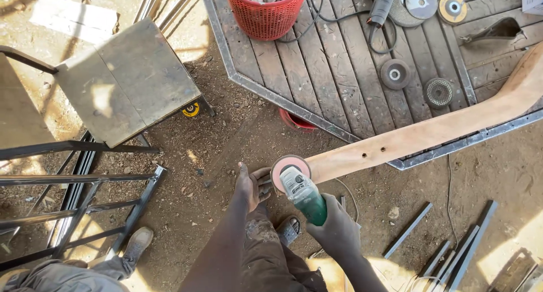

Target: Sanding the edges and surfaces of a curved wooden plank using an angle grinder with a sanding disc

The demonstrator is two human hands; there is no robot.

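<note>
My right hand [337, 227] grips the green body of an angle grinder [302, 191]. Its round pinkish sanding disc [285, 167] sits against the near end of a long curved wooden piece [430, 131]. That piece slopes up to the right and rests over the corner of a wooden work table [317, 71]. My left hand [251, 184] holds the grinder's head from the left, right beside the disc. Two small holes show in the wood near its end.
A red basket [266, 12], several loose discs [395, 74] and a second grinder [382, 3] lie on the table. A metal stool [127, 80] and steel frame [79, 196] stand left. Another person's shoe [137, 241] is bottom left. Metal bars [447, 252] lie right.
</note>
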